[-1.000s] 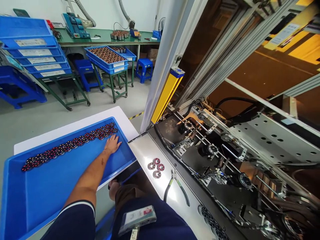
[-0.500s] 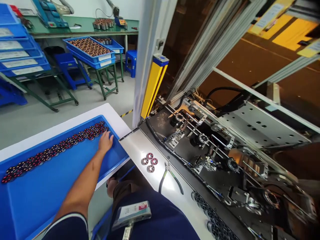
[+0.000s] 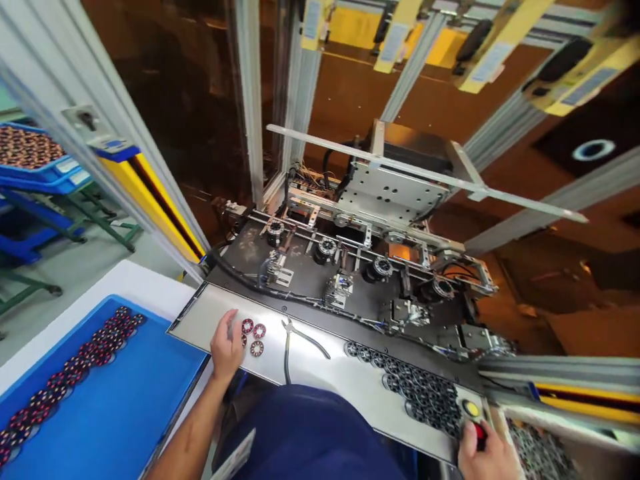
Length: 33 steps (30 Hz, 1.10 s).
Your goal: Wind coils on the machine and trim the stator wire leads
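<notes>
My left hand (image 3: 227, 347) hovers over the metal ledge (image 3: 320, 380), fingers loosely curved and apart, with nothing visible in them. It partly covers a small cluster of red-and-black wound motor stators (image 3: 257, 348). To their right lie cutting pliers (image 3: 290, 330) with their handles spread. At the lower right, my right hand (image 3: 487, 453) has its thumb and fingers around a red button (image 3: 480, 435). A yellow button (image 3: 471, 408) sits just beyond it. Dark, bare stator cores (image 3: 425, 393) stand in rows on the ledge beside that hand.
At the left, a blue tray (image 3: 120, 413) holds a long band of stators (image 3: 75, 370). Beyond the ledge is the machine bed with several black fixtures (image 3: 327, 250) and rods. Yellow light-curtain bars (image 3: 155, 203) flank the opening. More dark parts (image 3: 540, 453) lie at far right.
My view has swung right towards the machine. My left hand has moved from the stators in the blue tray to the cluster on the ledge. My right hand has come into view at the red button.
</notes>
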Each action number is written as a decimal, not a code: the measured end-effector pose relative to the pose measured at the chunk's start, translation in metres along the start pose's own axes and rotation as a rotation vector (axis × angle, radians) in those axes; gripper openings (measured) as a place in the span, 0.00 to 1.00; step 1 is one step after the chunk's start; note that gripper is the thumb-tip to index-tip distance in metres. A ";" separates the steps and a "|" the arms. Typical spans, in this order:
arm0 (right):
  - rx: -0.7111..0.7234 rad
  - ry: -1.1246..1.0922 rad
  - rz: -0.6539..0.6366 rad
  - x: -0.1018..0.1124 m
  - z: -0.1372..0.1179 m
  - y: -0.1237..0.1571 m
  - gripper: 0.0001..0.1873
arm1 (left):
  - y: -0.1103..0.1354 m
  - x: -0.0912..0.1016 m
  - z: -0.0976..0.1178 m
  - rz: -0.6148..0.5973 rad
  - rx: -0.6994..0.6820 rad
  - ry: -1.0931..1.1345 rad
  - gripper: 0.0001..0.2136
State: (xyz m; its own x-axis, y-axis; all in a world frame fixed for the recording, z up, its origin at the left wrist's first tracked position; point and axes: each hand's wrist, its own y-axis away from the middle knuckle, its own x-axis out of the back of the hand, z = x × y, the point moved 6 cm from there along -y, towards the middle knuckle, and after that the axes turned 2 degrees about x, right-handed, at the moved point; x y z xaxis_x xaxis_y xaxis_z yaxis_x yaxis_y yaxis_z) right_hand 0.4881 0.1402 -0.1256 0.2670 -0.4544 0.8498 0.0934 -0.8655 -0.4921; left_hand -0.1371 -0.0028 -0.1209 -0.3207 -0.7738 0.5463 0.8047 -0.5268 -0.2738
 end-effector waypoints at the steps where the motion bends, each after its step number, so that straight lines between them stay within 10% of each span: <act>1: -0.024 0.016 0.017 -0.003 0.003 0.003 0.24 | -0.002 -0.002 -0.002 -0.016 0.004 -0.004 0.19; 33: -0.103 0.033 0.071 -0.015 0.016 0.021 0.20 | -0.009 -0.011 -0.002 -0.175 -0.099 -0.173 0.15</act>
State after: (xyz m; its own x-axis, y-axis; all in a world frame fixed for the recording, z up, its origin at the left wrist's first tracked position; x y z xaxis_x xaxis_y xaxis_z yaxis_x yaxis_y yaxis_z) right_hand 0.5016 0.1323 -0.1522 0.2377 -0.5209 0.8199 -0.0242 -0.8470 -0.5311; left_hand -0.1418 0.0103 -0.1259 -0.3537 -0.6011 0.7166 0.6893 -0.6854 -0.2347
